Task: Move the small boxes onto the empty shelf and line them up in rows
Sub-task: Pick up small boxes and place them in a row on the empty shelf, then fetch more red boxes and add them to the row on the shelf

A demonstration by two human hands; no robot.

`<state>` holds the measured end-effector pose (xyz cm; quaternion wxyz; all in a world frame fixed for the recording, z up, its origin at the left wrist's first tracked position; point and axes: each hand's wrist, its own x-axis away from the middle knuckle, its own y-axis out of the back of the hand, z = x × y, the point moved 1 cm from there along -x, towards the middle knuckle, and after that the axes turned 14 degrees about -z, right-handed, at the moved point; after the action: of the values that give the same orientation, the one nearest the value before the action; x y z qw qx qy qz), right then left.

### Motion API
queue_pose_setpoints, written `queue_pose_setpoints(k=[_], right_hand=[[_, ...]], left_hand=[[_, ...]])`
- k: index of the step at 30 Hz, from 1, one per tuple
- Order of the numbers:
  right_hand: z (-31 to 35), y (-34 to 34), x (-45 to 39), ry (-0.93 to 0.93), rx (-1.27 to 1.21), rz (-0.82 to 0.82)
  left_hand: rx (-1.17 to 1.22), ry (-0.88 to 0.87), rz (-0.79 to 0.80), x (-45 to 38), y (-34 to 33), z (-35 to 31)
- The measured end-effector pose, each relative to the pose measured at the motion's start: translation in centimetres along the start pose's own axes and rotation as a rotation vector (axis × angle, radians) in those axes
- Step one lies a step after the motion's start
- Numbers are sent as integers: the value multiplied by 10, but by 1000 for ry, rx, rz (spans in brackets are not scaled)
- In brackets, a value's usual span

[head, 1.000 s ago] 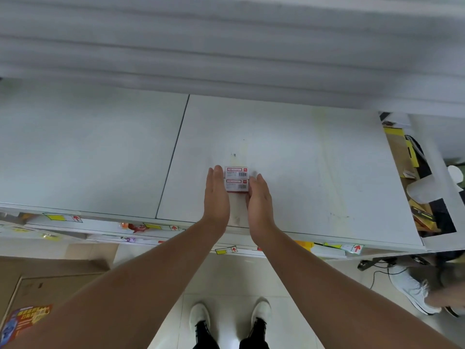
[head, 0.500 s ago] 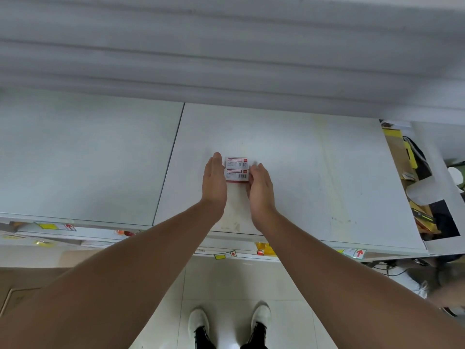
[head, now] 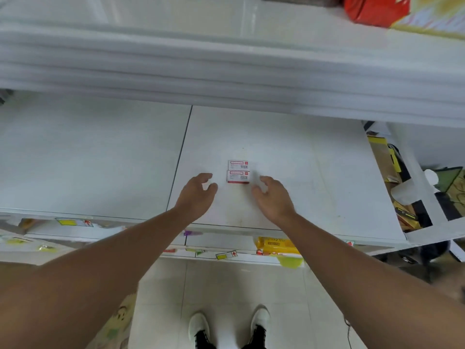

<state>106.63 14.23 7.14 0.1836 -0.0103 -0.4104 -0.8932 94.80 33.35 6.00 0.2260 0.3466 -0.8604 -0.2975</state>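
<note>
Two small white boxes with red print and barcodes stand one behind the other on the white shelf [head: 314, 172]: the near box [head: 238, 176] and the far box [head: 238, 164], touching. My left hand [head: 196, 195] hovers just left of and nearer than the near box, fingers curled loosely apart, holding nothing. My right hand [head: 273, 197] is just right of the boxes, fingers spread, also holding nothing. Neither hand touches a box.
A seam [head: 180, 157] splits the shelf into left and right panels. A higher shelf edge [head: 226, 71] overhangs at the back, with a red bag [head: 375, 8] on top. Yellow packets [head: 276, 245] lie on the lower shelf. Cardboard and clutter [head: 392, 167] sit at right.
Both hands let go of the two boxes and drew back toward me, spreading apart. The boxes stay put on the right panel.
</note>
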Motion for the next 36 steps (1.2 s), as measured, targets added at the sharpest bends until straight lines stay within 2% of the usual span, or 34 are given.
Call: queue_pose_setpoints(k=[5,10,15,26,36], right_hand=[[14,31,28,141,316,75],[22,57,51,282,536,85],[17,73,64,397,603,105],[-13,66,129,745,501,243],[21,48,253,1015,422,401]], left_hand=[[-270,-109,75,21,29,-1],[-523,-286,24,57,53,-20],[-635,-333,-67,98,58,-36],[-685,50,-245,248,36,-33],[-671,339,-427,405,88,17]])
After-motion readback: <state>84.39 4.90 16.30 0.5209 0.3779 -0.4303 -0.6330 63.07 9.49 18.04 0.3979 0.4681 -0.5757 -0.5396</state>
